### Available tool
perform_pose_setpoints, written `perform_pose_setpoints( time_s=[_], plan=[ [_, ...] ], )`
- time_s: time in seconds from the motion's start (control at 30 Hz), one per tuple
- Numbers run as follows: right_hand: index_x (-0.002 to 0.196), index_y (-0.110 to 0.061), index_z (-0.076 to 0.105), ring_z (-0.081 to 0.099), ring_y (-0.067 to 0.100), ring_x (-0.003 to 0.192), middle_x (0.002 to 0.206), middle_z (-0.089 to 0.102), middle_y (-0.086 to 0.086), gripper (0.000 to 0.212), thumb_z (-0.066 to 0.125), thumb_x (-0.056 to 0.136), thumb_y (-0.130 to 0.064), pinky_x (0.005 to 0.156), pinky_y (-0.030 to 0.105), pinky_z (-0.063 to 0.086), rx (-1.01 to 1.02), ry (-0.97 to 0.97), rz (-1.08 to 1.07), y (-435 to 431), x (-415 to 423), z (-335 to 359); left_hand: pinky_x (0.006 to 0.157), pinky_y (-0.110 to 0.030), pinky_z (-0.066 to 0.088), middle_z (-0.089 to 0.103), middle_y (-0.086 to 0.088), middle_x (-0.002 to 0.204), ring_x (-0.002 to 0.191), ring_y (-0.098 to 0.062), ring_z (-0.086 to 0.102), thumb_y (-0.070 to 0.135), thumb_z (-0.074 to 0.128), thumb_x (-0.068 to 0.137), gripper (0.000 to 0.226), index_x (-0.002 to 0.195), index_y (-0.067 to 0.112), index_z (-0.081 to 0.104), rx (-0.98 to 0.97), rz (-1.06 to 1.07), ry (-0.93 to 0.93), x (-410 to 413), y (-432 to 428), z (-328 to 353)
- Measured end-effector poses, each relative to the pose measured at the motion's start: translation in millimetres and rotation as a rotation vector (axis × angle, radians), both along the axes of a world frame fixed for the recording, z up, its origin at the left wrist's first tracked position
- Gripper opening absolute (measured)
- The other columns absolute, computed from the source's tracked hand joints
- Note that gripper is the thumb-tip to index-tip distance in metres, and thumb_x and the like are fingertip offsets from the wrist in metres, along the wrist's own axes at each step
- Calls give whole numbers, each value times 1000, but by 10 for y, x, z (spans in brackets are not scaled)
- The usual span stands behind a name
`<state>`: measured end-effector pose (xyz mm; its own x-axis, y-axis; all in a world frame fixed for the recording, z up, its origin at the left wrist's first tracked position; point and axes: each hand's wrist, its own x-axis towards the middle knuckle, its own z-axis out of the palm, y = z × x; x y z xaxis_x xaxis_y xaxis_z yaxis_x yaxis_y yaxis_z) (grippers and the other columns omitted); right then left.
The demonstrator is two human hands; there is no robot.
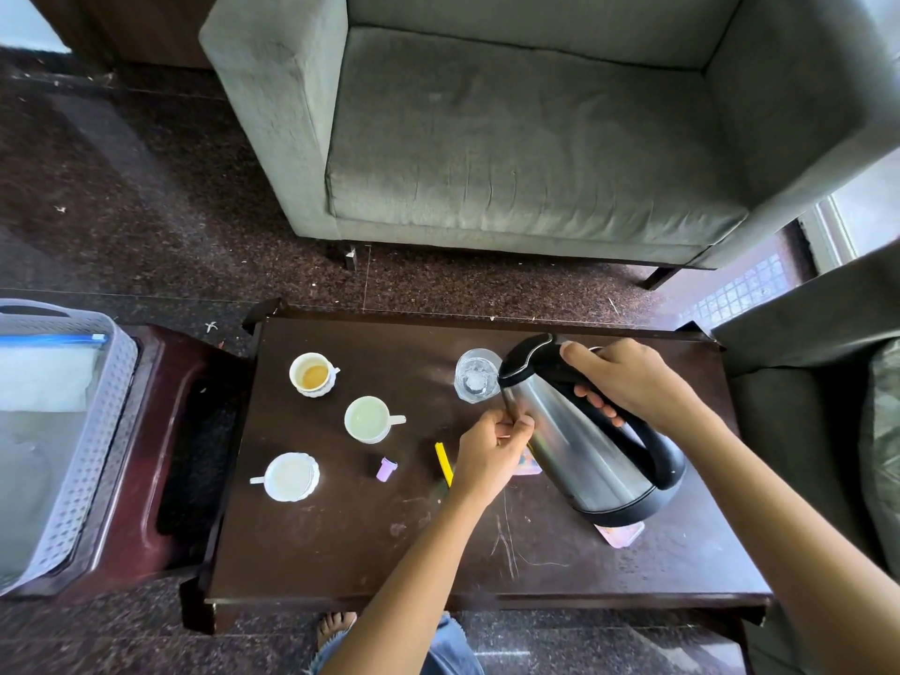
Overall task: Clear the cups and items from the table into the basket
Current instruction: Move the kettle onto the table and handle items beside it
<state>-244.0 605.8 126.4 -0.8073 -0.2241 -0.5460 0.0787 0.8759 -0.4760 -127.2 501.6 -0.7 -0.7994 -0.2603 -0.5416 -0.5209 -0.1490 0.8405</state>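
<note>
On the dark wooden table (341, 538), its scuffed top scratched pale near the front edge, I see a brushed-steel kettle (579, 455) tilted over toward a clear glass (476, 375), its black lid almost at the glass's rim. My right hand (628, 382) is wrapped round the kettle's glossy black loop handle, fingers curled tight through it and thumb on top. My left hand (494, 448) is closed against the kettle's steel wall on the side away from the handle, fingers bunched; whether it pinches something small I cannot tell. The kettle's black plastic base ring hangs over a flat pink thing (626, 533) lying on the wood.

Well to the left of the kettle stand three white ceramic cups. The scalloped one farthest from me (313, 374) holds an amber dreg. The smooth round one (368, 419), nearest the kettle, looks pale green inside. The fluted one (291, 476), closest to me, is milky white. Between the cups and the kettle lie a small lilac cylinder (386, 469) on its side and a thin yellow strip (444, 463), just beside my left wrist.

Far left of the kettle, off the table, a grey perforated plastic basket (104, 431) sits on a dark red glossy stool (156, 479).
</note>
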Motion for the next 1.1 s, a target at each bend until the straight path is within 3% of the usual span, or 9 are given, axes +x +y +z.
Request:
perform_pose_setpoints(
  time_s=[0.1, 0.27, 0.4, 0.53, 0.73, 0.83, 0.9, 1.03, 1.1],
  plan=[
    [56, -3, 62, 45, 17, 33, 35, 50, -1, 59, 48, 91, -48, 44, 21, 45, -56, 74, -32, 110, 115, -71, 68, -9, 48, 70, 2, 88, 77, -1, 65, 32, 64, 87, 25, 104, 14, 61, -13, -8, 4, 28, -20, 12],
    [55, -4, 63, 48, 16, 37, 38, 53, 2, 61, 52, 90, -53, 43, 24, 42, -191, 216, -183, 323, 401, -258, 78, -18, 49, 69, 5, 97, 90, -12, 66, 30, 63, 88, 28, 113, 16, 59, -98, 21, 42, 90, -93, 49],
    [54, 0, 58, 44, 15, 38, 39, 51, 10, 66, 47, 81, -59, 46, 24, 39, -372, 288, -292, 322, 629, -294, 74, -5, 46, 68, 6, 101, 85, 1, 64, 22, 65, 88, 28, 114, 15, 60, -110, 97, 106, 173, -261, 125],
    [62, 11, 55, 37, 16, 42, 41, 44, 7, 64, 50, 82, -50, 48, 28, 31, -611, 255, -349, 130, 843, -265, 81, -14, 50, 69, 8, 105, 92, 0, 65, 20, 66, 87, 24, 111, 19, 63, -87, 190, 172, 334, -583, 307],
    [49, 6, 42, 37, 14, 41, 41, 44, 12, 63, 48, 81, -47, 43, 21, 28, -754, 265, -251, -501, 1104, -158, 74, -15, 49, 70, 9, 100, 94, -6, 65, 16, 58, 91, 15, 100, 24, 66, -137, 429, 179, 742, -1270, 565],
    [48, 1, 42, 36, 15, 43, 43, 43, 11, 57, 50, 81, -45, 44, 23, 29, -848, 215, -229, -950, 1225, -107, 86, -25, 48, 72, 3, 100, 96, -9, 66, 15, 58, 90, 12, 97, 20, 67, -177, 511, 177, 978, -1690, 620],
    [48, 5, 39, 36, 15, 43, 42, 42, 11, 59, 51, 81, -44, 45, 24, 29, -903, 198, -214, -1286, 1305, -88, 87, -23, 48, 71, 4, 100, 94, -4, 65, 16, 58, 90, 11, 98, 17, 67, -250, 538, 179, 1158, -1986, 696],
    [49, 2, 42, 35, 17, 44, 45, 42, 15, 58, 52, 83, -44, 46, 26, 29, -1010, 130, -127, -1977, 1477, -34, 87, -21, 47, 70, 3, 102, 94, -3, 64, 12, 56, 92, 19, 94, 29, 64, -346, 637, 188, 1521, -2521, 779],
    [51, 10, 40, 35, 17, 43, 44, 41, 15, 65, 52, 84, -45, 46, 25, 30, -1056, 105, -88, -2314, 1579, -17, 89, -25, 47, 71, 4, 102, 96, -6, 65, 14, 57, 91, 18, 91, 31, 63, -357, 699, 176, 1721, -2765, 790]
  ],
)
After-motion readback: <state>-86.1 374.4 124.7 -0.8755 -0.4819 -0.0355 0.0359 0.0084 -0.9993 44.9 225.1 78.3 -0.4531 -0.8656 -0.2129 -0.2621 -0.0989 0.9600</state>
